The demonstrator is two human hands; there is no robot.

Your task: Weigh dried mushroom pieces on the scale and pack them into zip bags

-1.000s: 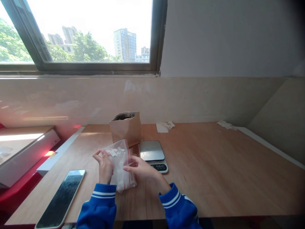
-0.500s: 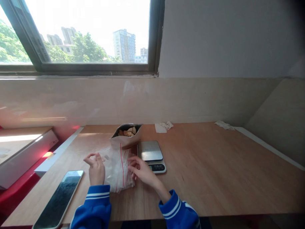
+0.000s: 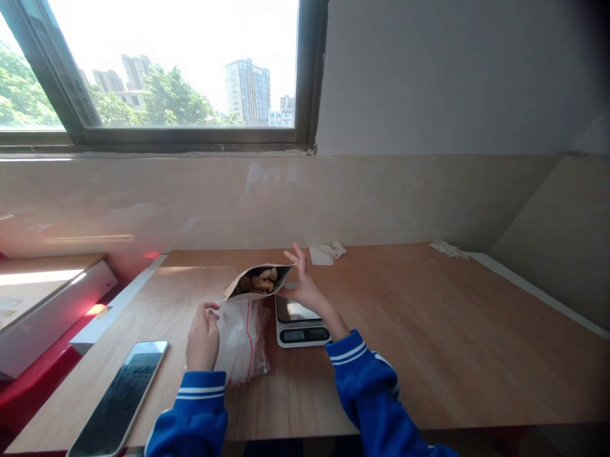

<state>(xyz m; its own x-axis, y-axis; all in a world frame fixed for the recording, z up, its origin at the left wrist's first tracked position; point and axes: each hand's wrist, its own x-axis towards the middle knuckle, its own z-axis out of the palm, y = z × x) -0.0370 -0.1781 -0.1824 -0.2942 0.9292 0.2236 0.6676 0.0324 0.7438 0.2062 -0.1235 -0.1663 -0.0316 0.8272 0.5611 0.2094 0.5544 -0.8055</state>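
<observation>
A brown paper pouch [image 3: 264, 294] is tilted toward me, its mouth gaping. Dried, tan-brown chunky pieces [image 3: 263, 281] lie inside it; their kind is unclear. My right hand [image 3: 303, 285] grips the pouch's right edge between thumb and fingers, with other fingers raised. Below the pouch lies a stack of clear zip-lock bags [image 3: 239, 341] with red seal lines. My left hand [image 3: 203, 337] is at the stack's left side, its fingers loosely bent and nothing visible in them. Right of the bags stands a digital kitchen scale [image 3: 303, 334], its plate partly behind my right hand.
A phone [image 3: 118, 401] with a white cable lies on the table's left part. White paper [image 3: 322, 256] and crumpled tissue [image 3: 334, 249] lie at the back, another tissue [image 3: 450, 250] farther right. The wooden table [image 3: 439, 344] meets a wall below a window [image 3: 182, 136].
My right hand has moved from the zip-lock bags up to the paper pouch and taken its right edge. The pouch has come nearer and tipped toward me. My left hand has shifted slightly right.
</observation>
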